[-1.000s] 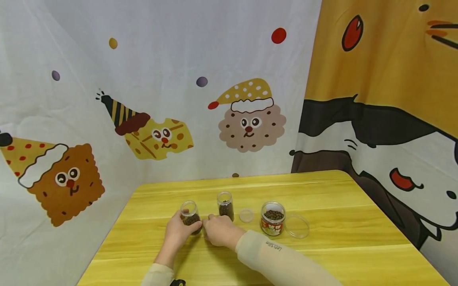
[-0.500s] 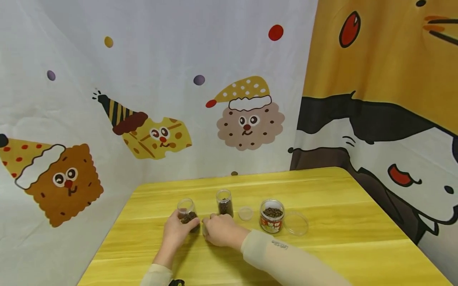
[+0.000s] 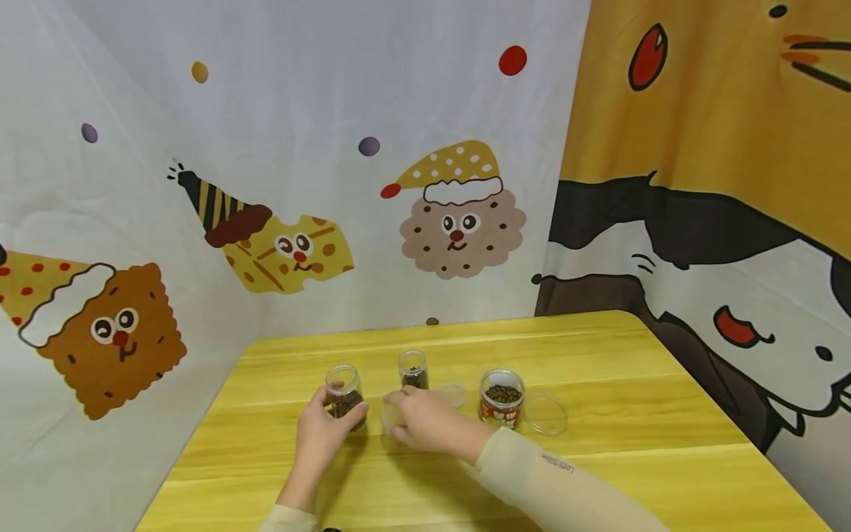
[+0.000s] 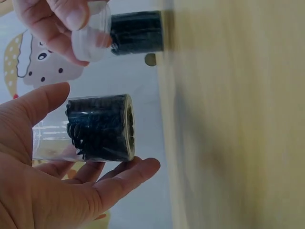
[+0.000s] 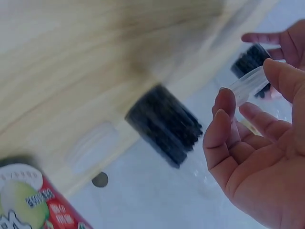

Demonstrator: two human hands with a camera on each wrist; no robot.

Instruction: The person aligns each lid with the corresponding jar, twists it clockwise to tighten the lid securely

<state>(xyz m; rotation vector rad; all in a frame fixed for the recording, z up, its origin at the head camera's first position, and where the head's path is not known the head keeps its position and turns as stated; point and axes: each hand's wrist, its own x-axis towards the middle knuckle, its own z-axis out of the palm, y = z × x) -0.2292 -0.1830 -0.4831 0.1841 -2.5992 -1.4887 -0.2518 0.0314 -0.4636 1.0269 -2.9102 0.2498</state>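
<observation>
Cartoon-printed white and orange cloth (image 3: pixel 299 111) hangs behind a yellow wood-grain table (image 3: pixel 598 355). Near the table's left half is a small, clear cylindrical jar (image 3: pixel 346 399), open-topped, its lower part packed with dark beans; the left wrist view shows its base raised clear of the table.

The left hand (image 3: pixel 320 432) grips this jar between thumb and curled fingers, its forearm reaching forward. The right hand (image 3: pixel 428 420), on an arm slanting in from the lower right, pinches a round, translucent plastic lid (image 3: pixel 391 417) by its rim, just beside the jar without touching it.

The jar's mouth points upward, its long axis nearly upright. The lid is tilted; which way its inner face turns cannot be told.

Beyond the right hand stands a similar clear jar of dark beans (image 3: pixel 415 375). Farther right are a flat translucent lid (image 3: pixel 455 394), a wide, red-labelled jar of brown beans (image 3: pixel 501 399) and a larger, clear round lid (image 3: pixel 546 414).
</observation>
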